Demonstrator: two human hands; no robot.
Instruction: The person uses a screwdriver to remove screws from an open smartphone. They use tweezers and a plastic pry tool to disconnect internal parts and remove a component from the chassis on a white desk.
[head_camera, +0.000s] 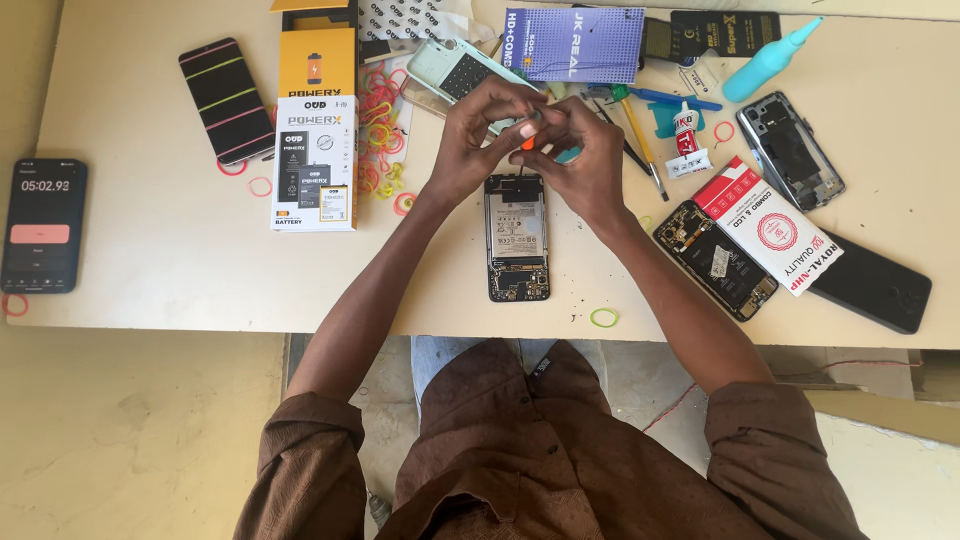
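Pinching a small orange-tipped tool between fingertips, the left hand and right hand are meeting over the top end of an opened phone lying at table centre. Light, thin and likely fragile, its bare innards are best avoided; the side rims look safest. Clutter is crowding from 12 to 3 o'clock: a glue tube, a red box. Open room is lying toward 8 o'clock.

Fingers hide most of the orange tool.
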